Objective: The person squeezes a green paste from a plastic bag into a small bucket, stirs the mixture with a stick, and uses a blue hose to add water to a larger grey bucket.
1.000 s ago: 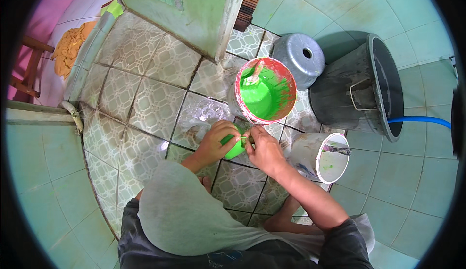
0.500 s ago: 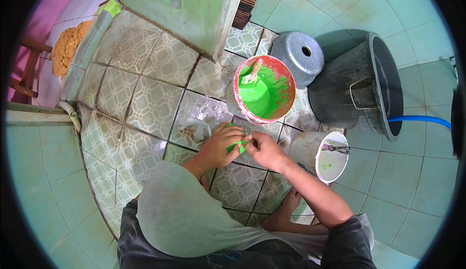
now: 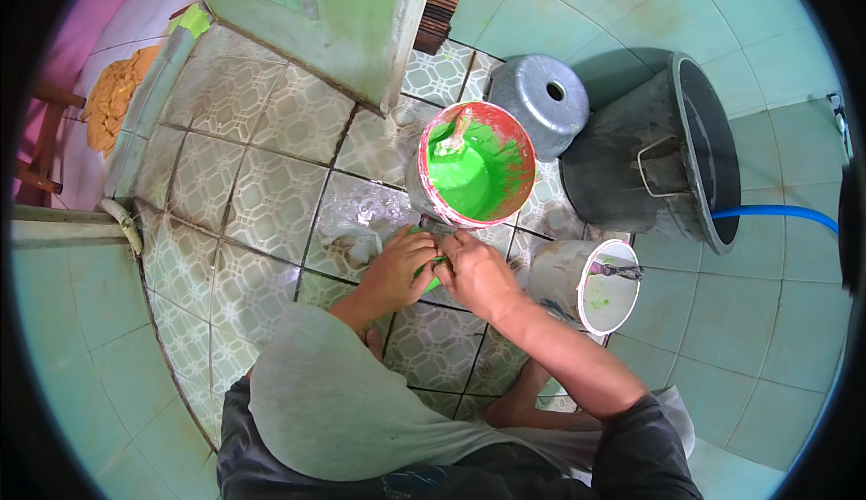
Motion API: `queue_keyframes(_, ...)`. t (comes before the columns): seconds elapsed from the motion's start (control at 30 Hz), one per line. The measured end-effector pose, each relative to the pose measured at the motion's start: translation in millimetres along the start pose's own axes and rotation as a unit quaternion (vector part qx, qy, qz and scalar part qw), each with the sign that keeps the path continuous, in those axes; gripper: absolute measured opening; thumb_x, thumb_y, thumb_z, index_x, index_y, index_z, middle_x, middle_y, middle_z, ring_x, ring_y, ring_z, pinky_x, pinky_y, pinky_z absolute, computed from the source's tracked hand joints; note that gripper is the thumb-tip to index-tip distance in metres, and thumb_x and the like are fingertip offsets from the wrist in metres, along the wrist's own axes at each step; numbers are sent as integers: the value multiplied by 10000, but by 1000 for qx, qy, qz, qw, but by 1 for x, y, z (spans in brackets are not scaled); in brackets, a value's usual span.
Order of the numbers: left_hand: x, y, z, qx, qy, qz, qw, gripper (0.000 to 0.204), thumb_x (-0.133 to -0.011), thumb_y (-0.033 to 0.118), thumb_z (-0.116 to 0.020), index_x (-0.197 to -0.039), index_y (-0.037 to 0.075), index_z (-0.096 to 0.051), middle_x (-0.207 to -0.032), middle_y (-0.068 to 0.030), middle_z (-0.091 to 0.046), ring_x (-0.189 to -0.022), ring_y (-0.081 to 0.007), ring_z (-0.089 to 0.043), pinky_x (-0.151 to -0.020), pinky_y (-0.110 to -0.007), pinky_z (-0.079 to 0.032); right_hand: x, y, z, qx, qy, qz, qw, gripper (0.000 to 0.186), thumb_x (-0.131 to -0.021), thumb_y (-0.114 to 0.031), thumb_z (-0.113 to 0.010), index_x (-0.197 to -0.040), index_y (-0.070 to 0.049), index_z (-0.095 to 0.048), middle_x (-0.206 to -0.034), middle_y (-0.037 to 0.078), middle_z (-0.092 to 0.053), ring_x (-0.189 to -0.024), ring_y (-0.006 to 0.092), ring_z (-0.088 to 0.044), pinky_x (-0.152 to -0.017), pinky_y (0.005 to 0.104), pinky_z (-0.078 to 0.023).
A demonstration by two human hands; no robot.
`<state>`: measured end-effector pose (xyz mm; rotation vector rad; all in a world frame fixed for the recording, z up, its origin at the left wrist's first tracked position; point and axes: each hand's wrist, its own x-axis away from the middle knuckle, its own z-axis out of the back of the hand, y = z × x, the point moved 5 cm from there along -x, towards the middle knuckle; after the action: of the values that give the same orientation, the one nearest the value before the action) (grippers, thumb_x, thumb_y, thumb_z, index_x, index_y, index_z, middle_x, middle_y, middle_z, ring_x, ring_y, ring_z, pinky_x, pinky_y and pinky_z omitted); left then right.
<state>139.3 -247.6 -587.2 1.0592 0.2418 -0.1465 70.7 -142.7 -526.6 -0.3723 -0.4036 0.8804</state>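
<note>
My left hand and my right hand meet low over the tiled floor, fingers bent and pressed close together. Between them they grip a small bright green piece, mostly hidden by the fingers; its kind is unclear. Just beyond the hands stands a paint bucket with a red-smeared inside, holding bright green paint. A paint-smeared brush or scraper leans in it. Crumpled clear plastic lies on the floor beside my left hand.
A tipped white bucket with a dark brush is right of my hands. Behind it are a large dark tub with a blue hose and an upturned metal basin. A pale green door stands ahead; orange cloth lies far left.
My right hand has shifted slightly left and up, its fingers now closer against the left hand. Less of the green piece shows between them. The whole view has shifted a little.
</note>
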Motion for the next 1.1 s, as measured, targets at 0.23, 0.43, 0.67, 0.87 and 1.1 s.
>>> queue_keyframes(0.23,1,3,-1,15,-32,15,999,246,-833,79,-601,-1069,11,-621,-1129,-132,-615,-1170,-293,-540,-1113,-542,-284,1,28,-13,-235,-5,-120,965,121,-801,-77,-626,-854,31,-643,-772,144,-648,-658,183,-601,-644,318,-506)
queue_keyframes(0.43,0,2,-2,4,-39,20,999,187,-842,72,-591,-1018,16,-620,-1098,-113,-625,-1145,-271,-558,-1127,-547,-259,1,42,-20,-282,-33,-147,947,105,-820,-81,-616,-841,17,-649,-746,73,-637,-673,99,-549,-635,289,-479)
queue_keyframes(0.67,0,5,-3,-48,-13,29,998,174,-822,36,-601,-995,20,-614,-1098,-119,-629,-1126,-276,-572,-1132,-558,-253,-5,48,-27,-322,-113,-114,933,111,-846,-84,-581,-814,4,-641,-722,1,-577,-674,76,-512,-622,249,-441)
queue_keyframes(0.87,-1,8,-4,-49,-9,25,998,159,-822,34,-604,-980,28,-625,-1072,-110,-638,-1116,-267,-577,-1146,-555,-220,-2,45,-21,-371,-179,-127,903,142,-883,-129,-526,-859,-35,-629,-698,-39,-523,-645,47,-478,-581,230,-403)
queue_keyframes(1.1,-1,3,-5,-25,-12,42,999,153,-832,63,-637,-983,49,-653,-1068,-88,-649,-1120,-238,-579,-1152,-561,-193,10,49,-28,-457,-181,-239,838,166,-876,-149,-514,-894,-9,-600,-750,57,-553,-766,133,-532,-715,292,-434)
